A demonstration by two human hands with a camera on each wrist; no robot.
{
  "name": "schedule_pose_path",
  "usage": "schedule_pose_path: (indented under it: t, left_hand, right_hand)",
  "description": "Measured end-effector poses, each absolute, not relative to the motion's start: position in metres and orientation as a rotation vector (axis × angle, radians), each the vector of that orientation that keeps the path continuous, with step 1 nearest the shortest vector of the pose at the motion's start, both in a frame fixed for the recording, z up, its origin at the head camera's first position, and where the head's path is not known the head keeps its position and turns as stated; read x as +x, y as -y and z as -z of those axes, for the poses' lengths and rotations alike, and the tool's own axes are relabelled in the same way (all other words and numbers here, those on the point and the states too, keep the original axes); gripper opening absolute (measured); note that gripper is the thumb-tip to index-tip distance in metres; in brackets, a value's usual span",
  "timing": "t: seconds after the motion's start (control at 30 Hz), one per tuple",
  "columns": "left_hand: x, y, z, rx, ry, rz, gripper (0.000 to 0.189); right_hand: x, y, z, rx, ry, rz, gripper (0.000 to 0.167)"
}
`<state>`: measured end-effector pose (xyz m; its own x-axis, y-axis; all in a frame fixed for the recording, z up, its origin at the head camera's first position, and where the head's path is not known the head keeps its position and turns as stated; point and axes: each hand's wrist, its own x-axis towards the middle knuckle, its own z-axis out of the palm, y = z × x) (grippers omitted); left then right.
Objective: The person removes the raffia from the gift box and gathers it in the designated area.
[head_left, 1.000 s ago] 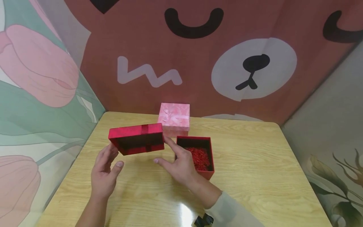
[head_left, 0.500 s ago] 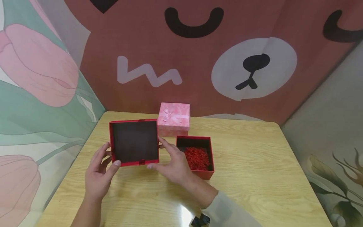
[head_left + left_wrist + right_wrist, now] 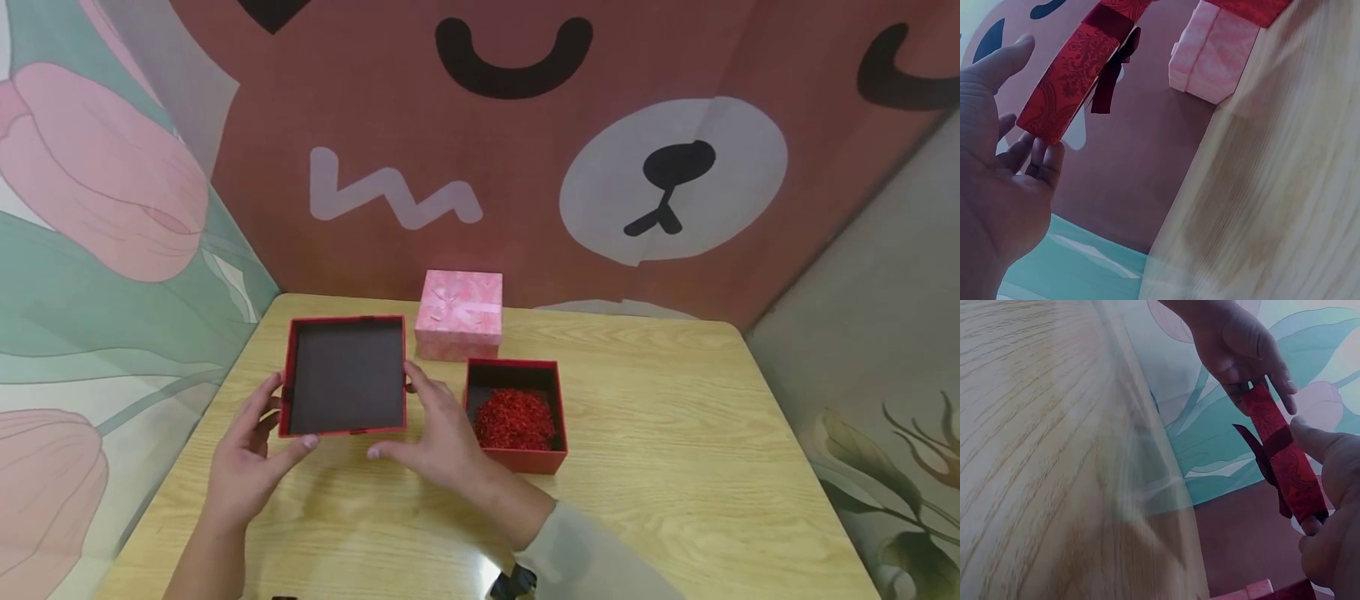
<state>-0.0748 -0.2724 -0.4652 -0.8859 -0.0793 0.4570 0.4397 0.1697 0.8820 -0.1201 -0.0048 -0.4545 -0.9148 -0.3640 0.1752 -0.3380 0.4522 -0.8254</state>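
Observation:
A red box lid (image 3: 347, 375) is held up off the table between both hands, its dark inside turned toward the head camera. My left hand (image 3: 243, 458) grips its left end, fingers at the side and thumb by the lower edge. At the other end, my right hand (image 3: 442, 429) holds the lid with its fingers, the thumb stretched out along the lower side. In the left wrist view, a dark red ribbon bow (image 3: 1113, 75) hangs on the lid's outer face. The uncovered red box (image 3: 525, 462) stands right of the lid, with red shredded paper (image 3: 516, 419) in it.
A lidded pink gift box (image 3: 460, 315) with a ribbon stands at the back, by the wall with a bear picture (image 3: 525, 183). Wooden table surface (image 3: 652, 433) stretches to the right of the red box. Patterned walls border both sides.
The lid has tipped from nearly edge-on to showing its full inside and has shifted slightly left. Both hands have moved left with it. The red and pink boxes stay in place.

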Motion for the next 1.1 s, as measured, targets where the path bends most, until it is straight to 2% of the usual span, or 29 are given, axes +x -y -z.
schedule_pose_path:
  t: [0.27, 0.57, 1.1]
  left_hand:
    - [-0.085, 0.278, 0.469, -0.185, 2.314, 1.546, 0.107]
    - [-0.095, 0.299, 0.484, 0.021, 2.565, 1.347, 0.099]
    - [-0.127, 0.319, 0.503, 0.039, 2.722, 1.275, 0.098]
  right_hand:
    - [-0.129, 0.024, 0.466, -0.597, -2.704, 1.461, 0.112]
    - [-0.142, 0.047, 0.480, -0.639, -2.753, 1.483, 0.095]
    - [-0.166, 0.077, 0.503, -0.341, -2.742, 1.386, 0.089]
